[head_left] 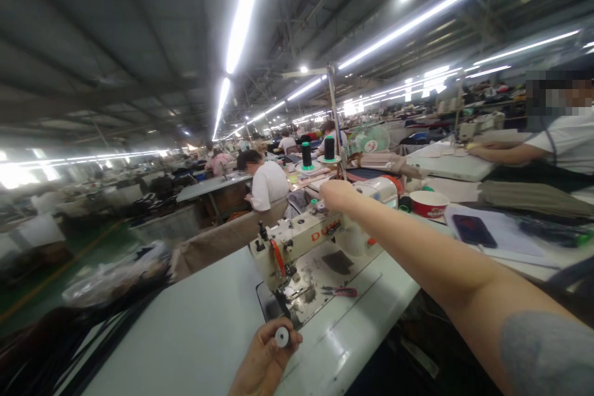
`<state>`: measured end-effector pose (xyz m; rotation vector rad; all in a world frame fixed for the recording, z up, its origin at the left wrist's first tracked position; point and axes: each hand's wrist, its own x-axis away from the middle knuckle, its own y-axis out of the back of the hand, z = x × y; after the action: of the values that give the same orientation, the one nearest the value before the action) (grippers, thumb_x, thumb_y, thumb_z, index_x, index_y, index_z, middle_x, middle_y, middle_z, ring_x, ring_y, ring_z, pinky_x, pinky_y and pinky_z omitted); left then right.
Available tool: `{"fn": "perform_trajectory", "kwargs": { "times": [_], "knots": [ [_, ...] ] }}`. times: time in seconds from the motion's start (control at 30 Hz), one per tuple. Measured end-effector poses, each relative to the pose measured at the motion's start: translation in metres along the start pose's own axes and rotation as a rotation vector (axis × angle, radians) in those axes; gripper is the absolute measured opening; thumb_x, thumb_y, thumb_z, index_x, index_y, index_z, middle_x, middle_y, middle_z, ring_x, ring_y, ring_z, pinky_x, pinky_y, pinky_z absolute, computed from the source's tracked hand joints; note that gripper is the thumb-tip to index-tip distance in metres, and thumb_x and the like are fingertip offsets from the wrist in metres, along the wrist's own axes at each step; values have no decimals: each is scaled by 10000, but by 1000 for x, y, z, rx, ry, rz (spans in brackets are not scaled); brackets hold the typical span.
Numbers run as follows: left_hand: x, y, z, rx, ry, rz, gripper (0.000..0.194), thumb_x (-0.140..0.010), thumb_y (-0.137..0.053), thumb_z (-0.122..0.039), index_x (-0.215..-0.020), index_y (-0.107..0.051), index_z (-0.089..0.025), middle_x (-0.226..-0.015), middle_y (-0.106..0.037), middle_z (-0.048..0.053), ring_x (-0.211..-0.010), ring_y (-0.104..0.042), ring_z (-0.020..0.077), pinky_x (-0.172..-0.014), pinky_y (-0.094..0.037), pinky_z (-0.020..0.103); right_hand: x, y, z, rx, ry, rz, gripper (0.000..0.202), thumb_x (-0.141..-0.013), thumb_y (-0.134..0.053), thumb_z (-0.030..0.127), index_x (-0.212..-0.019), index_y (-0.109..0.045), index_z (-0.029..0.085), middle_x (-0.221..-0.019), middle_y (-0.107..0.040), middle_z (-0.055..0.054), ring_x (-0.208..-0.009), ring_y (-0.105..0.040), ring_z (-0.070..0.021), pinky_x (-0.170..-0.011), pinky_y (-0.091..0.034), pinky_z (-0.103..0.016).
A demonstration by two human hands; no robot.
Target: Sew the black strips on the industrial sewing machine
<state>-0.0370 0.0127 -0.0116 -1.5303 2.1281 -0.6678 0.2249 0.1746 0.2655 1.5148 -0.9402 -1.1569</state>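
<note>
In the head view, my left hand [269, 356] is closed on a small round metal bobbin [281, 337], its flat face and centre hole showing. It is just in front of the needle end of a white sewing machine [320, 232]. My right arm stretches across the machine, and my right hand [338, 196] is at the top of the machine's arm. Its fingers point away and are hidden, so their grip does not show. Red-handled thread snips [341, 291] lie on the machine bed. Two black thread cones [305, 154] stand on the thread stand behind.
The pale sewing table [204, 315] spreads left and front. To the right are a red-and-white tub [429, 204] and a phone [474, 231] on papers. Dark strips [116, 334] and a plastic bag [118, 275] lie at left. Co-workers sit ahead and at right.
</note>
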Motion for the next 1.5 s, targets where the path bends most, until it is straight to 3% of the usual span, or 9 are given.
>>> {"fn": "perform_trajectory", "kwargs": {
  "times": [0.2,0.37,0.5,0.67,0.83,1.03,1.17,1.37,1.5],
  "knots": [
    [-1,-5,-1,11,13,-3,530,-600,-981,-474,-959,-802,-127,-853,-697,95,-885,-668,207,-894,-532,327,4,-1,1,-19,15,26,201,-868,-704,276,-1028,-817,229,-1131,-783,-124,-1099,-722,-275,-930,-548,-322],
    [-2,-5,-2,54,-15,-24,523,-598,-986,-459,-957,-795,-131,-845,-694,85,-951,-673,214,-882,-520,287,4,-1,2,-18,-72,-9,280,-899,-644,213,-1131,-788,151,-1190,-750,-212,-1159,-697,-334,-959,-537,-397],
    [-4,-7,-4,60,0,2,522,-596,-989,-450,-960,-794,-130,-853,-701,87,-914,-670,205,-867,-526,298,1,-2,4,-45,-5,36,203,-859,-700,234,-1021,-817,199,-1096,-789,-139,-1097,-719,-280,-923,-533,-301],
    [-8,-8,-4,141,-42,-60,524,-555,-1002,-464,-918,-790,-153,-821,-693,75,-1056,-673,255,-846,-536,290,2,-5,6,-36,-101,-7,318,-912,-605,189,-1178,-777,149,-1213,-745,-211,-1167,-695,-323,-957,-533,-386],
    [-11,-8,-1,115,-36,-13,527,-565,-1000,-458,-923,-784,-137,-810,-683,52,-835,-668,169,-835,-536,288,0,-6,8,-61,-81,9,301,-856,-680,207,-1132,-792,166,-1154,-769,-184,-1117,-717,-300,-912,-546,-336],
    [-19,-8,-2,133,-152,-203,473,-636,-975,-429,-976,-776,-166,-938,-727,68,-913,-687,172,-747,-514,234,-4,-18,5,-83,-167,-73,317,-911,-606,213,-1170,-767,130,-1167,-755,-210,-1145,-702,-298,-929,-524,-327],
    [-15,-7,3,85,-34,-77,528,-599,-987,-464,-954,-785,-128,-842,-727,89,-768,-676,158,-731,-518,258,1,-19,-14,-74,-151,-68,281,-925,-614,253,-1113,-786,134,-1161,-754,-210,-1094,-712,-310,-895,-527,-344],
    [-14,-9,6,30,91,22,537,-604,-973,-507,-912,-791,-106,-778,-724,110,-682,-659,149,-676,-494,254,5,-9,-39,-68,-41,20,110,-862,-708,245,-818,-807,225,-884,-787,-62,-890,-730,-216,-763,-501,-247],
    [-16,-12,3,26,113,26,509,-633,-964,-486,-908,-790,-94,-783,-721,122,-664,-650,140,-623,-451,229,4,-14,-27,-3,-22,-55,194,-915,-613,199,-975,-796,185,-1036,-777,-132,-957,-725,-269,-808,-514,-314]
  ]
}}
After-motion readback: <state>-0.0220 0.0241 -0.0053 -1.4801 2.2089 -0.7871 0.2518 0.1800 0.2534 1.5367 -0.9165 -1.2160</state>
